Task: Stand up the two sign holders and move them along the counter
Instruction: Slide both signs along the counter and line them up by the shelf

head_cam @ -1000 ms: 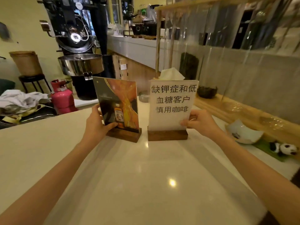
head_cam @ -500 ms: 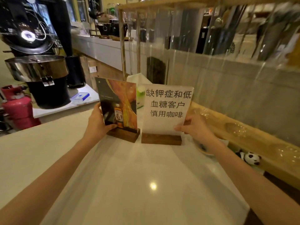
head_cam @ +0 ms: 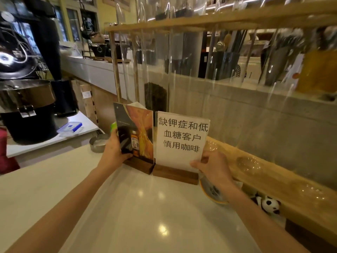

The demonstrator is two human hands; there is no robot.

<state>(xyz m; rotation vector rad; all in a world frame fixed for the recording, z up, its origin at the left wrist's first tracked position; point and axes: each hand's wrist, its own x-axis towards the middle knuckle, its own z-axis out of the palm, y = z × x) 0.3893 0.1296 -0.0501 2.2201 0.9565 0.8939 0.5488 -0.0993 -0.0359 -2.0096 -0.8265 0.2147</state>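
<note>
Two sign holders stand upright side by side on the white counter (head_cam: 138, 212), their wooden bases touching. The left one (head_cam: 138, 132) shows a dark and orange picture with a bottle. My left hand (head_cam: 114, 152) grips its left edge. The right one (head_cam: 179, 141) is a white sheet with black Chinese characters in a clear panel on a wooden base. My right hand (head_cam: 213, 167) holds its lower right corner.
A wooden rack (head_cam: 273, 181) of tall clear tubes runs along the counter's right side. A small dish (head_cam: 209, 192) and a panda toy (head_cam: 268, 204) lie under my right forearm. A metal ashtray (head_cam: 97, 144) sits behind my left hand. A coffee roaster (head_cam: 25, 99) stands at left.
Both sign holders have slid farther along the counter toward the rack and closer together, with their bases now touching. My hands kept their grips.
</note>
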